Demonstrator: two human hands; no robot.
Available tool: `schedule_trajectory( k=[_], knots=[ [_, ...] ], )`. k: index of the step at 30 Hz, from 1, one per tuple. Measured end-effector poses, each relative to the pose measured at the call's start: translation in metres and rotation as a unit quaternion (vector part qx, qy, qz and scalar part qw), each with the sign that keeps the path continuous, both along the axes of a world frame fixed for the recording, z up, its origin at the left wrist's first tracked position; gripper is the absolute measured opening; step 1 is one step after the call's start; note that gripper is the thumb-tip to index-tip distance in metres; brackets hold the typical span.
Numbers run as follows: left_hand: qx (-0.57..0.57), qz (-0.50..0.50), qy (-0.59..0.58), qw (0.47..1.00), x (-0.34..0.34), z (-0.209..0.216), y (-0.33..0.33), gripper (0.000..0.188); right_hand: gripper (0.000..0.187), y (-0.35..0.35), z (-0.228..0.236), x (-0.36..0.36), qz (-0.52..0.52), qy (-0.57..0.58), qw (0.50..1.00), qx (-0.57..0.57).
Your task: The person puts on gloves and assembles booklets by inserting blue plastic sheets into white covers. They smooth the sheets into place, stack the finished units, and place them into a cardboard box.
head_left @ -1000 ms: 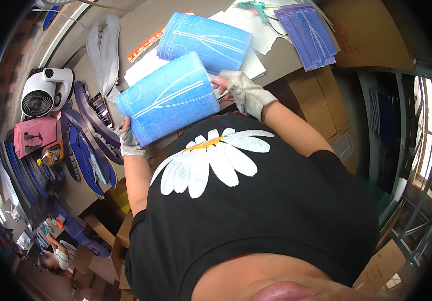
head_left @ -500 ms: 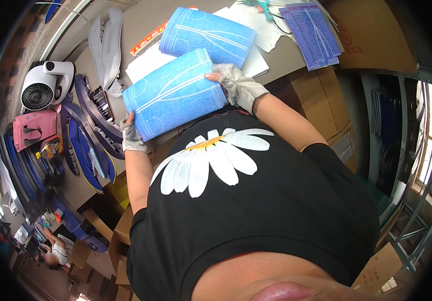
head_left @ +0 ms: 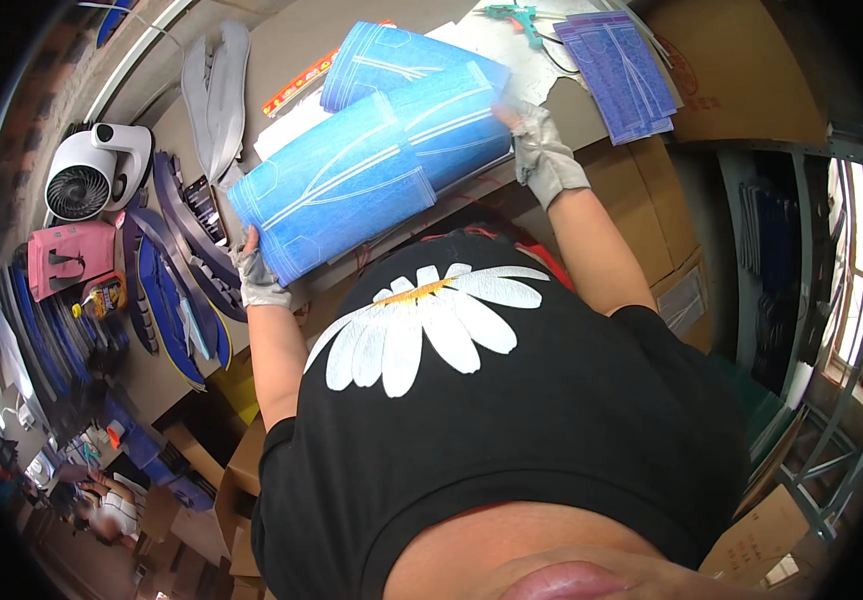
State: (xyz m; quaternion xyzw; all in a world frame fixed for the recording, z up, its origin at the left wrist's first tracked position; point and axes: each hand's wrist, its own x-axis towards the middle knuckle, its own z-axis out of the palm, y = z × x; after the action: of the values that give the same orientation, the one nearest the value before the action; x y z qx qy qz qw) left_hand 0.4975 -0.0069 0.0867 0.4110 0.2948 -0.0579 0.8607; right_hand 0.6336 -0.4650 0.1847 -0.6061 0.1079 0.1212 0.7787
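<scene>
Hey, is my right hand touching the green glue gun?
No, your right hand is at the right end of the blue denim-print panel, and the green glue gun lies apart from it, higher in the view.

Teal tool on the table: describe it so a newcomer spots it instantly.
Start at the grey worktable and look past the person's gloved right hand to the far edge. There, left of the fanned purple-blue sheets, a white sheet carries the tool. Its teal, gun-shaped body sets it apart from the flat sheets around it.
</scene>
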Motion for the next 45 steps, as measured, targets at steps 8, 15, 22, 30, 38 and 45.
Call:
schedule_trajectory(
  k=[8, 15, 22, 30, 38, 45],
  knots=[
    [-0.048, -0.01, -0.019, 0.999, 0.006, 0.008, -0.005, 0.064, 0.056, -0.014, 0.002, -0.001, 0.105, 0.04, 0.993, -0.02],
    [-0.055, -0.033, -0.018, 0.998, 0.008, 0.002, -0.006, 0.074, 0.058, -0.007, -0.017, 0.0, 0.001, 0.049, 0.999, -0.003],
    [-0.049, -0.047, -0.027, 0.997, 0.012, 0.007, -0.012, 0.078, 0.054, -0.009, 0.007, 0.002, 0.097, -0.032, 0.993, 0.057],
    [-0.11, -0.026, -0.025, 0.993, 0.011, 0.014, -0.008, 0.072, 0.052, 0.003, 0.002, 0.018, 0.027, -0.007, 0.999, -0.016],
    [-0.06, -0.02, -0.072, 0.995, 0.006, 0.023, 0.003, 0.074, 0.061, -0.029, 0.027, 0.026, -0.085, 0.126, 0.98, -0.126],
    [-0.019, 0.083, -0.042, 0.995, -0.011, 0.04, 0.018, 0.077, 0.038, -0.095, -0.031, 0.023, -0.237, 0.072, 0.969, 0.026]
  ],
)
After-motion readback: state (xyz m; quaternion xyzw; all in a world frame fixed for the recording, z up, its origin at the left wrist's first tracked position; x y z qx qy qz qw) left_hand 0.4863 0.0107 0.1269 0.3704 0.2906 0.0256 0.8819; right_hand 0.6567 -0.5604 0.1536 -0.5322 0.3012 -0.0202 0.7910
